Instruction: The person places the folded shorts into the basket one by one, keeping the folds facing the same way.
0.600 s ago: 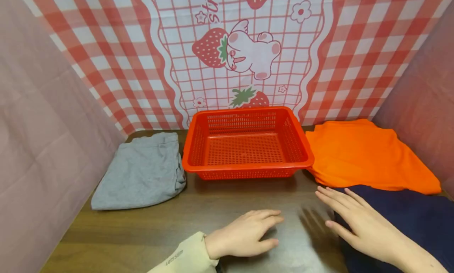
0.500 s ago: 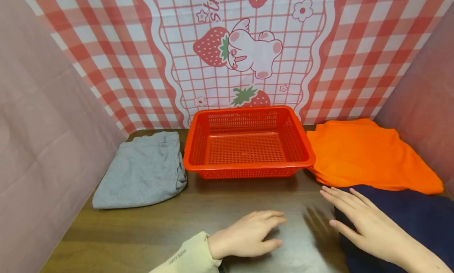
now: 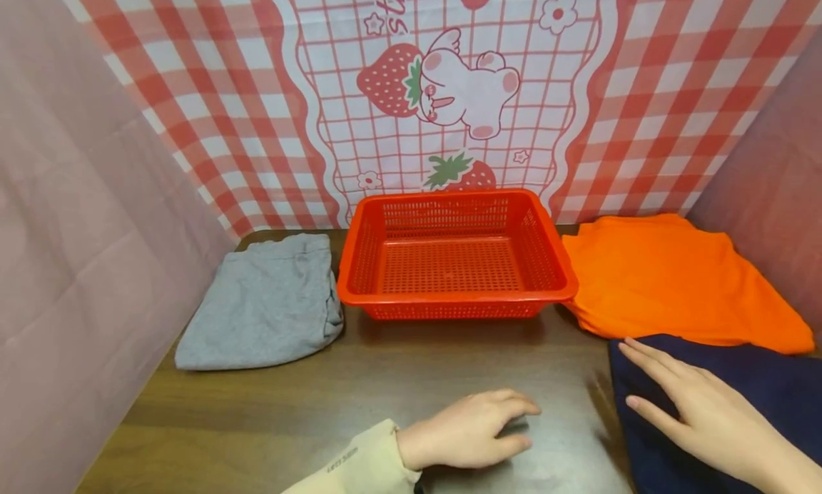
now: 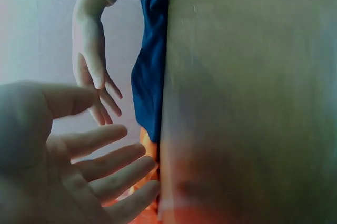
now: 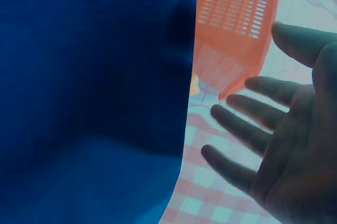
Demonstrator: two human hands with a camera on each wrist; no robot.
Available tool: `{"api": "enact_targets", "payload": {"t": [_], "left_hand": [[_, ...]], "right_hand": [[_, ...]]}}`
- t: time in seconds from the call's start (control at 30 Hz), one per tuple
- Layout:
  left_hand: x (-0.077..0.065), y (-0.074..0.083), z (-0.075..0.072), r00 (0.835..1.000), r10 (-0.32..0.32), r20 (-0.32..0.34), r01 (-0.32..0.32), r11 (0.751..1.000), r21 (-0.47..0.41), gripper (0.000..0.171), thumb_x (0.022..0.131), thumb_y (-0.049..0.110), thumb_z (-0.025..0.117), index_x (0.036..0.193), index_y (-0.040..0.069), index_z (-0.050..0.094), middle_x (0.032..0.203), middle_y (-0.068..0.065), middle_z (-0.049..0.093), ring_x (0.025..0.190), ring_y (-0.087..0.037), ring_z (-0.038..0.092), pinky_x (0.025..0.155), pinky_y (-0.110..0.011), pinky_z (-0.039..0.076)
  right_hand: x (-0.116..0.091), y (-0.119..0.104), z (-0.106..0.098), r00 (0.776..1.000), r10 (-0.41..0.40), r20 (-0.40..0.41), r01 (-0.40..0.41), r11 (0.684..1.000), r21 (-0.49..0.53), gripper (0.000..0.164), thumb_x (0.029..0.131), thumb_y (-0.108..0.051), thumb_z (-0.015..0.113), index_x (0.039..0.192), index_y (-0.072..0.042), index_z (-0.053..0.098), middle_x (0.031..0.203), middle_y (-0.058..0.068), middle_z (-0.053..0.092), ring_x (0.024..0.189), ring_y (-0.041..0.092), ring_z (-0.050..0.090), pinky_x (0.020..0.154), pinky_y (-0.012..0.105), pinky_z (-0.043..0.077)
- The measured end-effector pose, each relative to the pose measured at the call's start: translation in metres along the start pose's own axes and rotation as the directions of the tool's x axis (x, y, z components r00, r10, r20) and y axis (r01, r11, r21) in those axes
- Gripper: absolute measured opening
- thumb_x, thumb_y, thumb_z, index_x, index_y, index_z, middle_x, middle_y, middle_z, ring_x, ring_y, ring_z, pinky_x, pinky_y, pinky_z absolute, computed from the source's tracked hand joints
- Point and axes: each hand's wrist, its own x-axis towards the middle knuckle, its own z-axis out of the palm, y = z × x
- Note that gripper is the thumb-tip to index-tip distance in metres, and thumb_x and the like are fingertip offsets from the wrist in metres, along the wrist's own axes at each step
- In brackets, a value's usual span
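Over the front middle of the wooden table, my left hand [image 3: 472, 430] reaches rightward with fingers spread and nothing held. My right hand [image 3: 713, 415] hovers over a folded navy cloth [image 3: 648, 380] at the front right, its fingers extended and holding nothing. In the right wrist view the same navy cloth [image 5: 95, 103] fills the left side, and the fingers [image 5: 247, 129] stand apart from it. The left wrist view shows the left palm [image 4: 31, 166] facing the navy cloth's edge [image 4: 150, 66], with the right hand [image 4: 92, 61] beyond.
A red plastic basket [image 3: 456, 296] with nothing in it stands at the back middle. Left of it lies a folded grey cloth [image 3: 266, 301]; on its right is an orange cloth [image 3: 681, 280], whose front edge meets the navy one. A checked strawberry curtain [image 3: 308, 108] hangs behind.
Both hands have moved to the right, the right one farther over the navy cloth. The whole head view has shifted slightly. The cloths and basket keep their places.
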Motion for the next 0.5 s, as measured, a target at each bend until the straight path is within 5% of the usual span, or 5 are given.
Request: {"api": "enact_targets", "payload": {"t": [0.27, 0.5], "left_hand": [[0.002, 0.003, 0.005, 0.997, -0.029, -0.077, 0.019, 0.993, -0.119, 0.032, 0.094, 0.029, 0.046, 0.124, 0.022, 0.055, 0.119, 0.012, 0.056, 0.108, 0.004, 0.049, 0.088, -0.010, 0.038], [0.007, 0.013, 0.012, 0.997, -0.030, -0.068, 0.018, 0.985, -0.171, 0.028, 0.092, 0.026, 0.050, 0.117, 0.022, 0.060, 0.107, 0.013, 0.061, 0.095, 0.011, 0.051, 0.079, -0.003, 0.035]], "right_hand": [[-0.007, 0.012, 0.000, 0.976, 0.169, 0.141, -0.155, 0.982, -0.104, 0.078, 0.082, -0.061, 0.050, 0.136, -0.006, 0.039, 0.129, 0.022, 0.047, 0.103, 0.042, 0.053, 0.077, 0.059, 0.041], [-0.009, 0.023, -0.002, 0.953, 0.247, 0.174, -0.228, 0.966, -0.123, 0.059, 0.092, -0.040, 0.048, 0.137, -0.003, 0.035, 0.129, 0.025, 0.045, 0.098, 0.041, 0.056, 0.074, 0.056, 0.043]]}}
